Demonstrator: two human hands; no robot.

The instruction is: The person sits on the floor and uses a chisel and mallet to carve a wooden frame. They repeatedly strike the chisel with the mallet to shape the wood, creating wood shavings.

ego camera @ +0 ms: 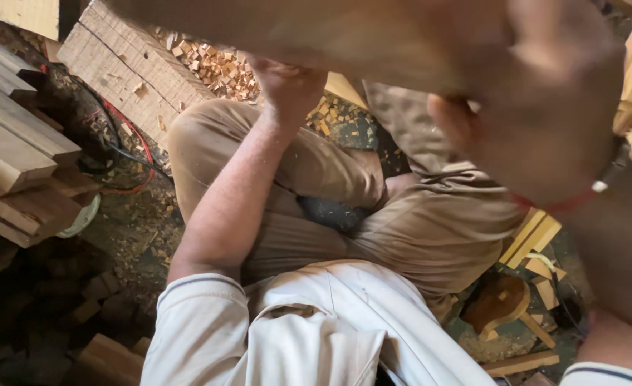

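1. Far left: stacked wooden planks (15,150) lie on the floor, with dark wood offcuts (51,300) below them in shadow.
2. Beside the planks, a red and black cable (126,146) runs across the sawdust-covered floor (140,229).
3. Upper left: a thick rough timber block (126,68) lies at an angle; a heap of small wood chips (219,68) rests just behind it.
4. Centre: the left hand (287,86) is raised from the bare forearm and closes on the underside of a long wooden piece (316,32), which spans the top of the view, blurred and close to the camera.
5. Below: the person's legs in tan trousers (416,214) are folded, and a pale shirt (309,329) fills the lower middle.
6. Right: the right hand (537,114), blurred, wraps the same wooden piece; a red thread band (566,204) circles the wrist.
7. Lower right: a round-headed wooden mallet (505,304) lies on the floor among pale wood strips (537,239).
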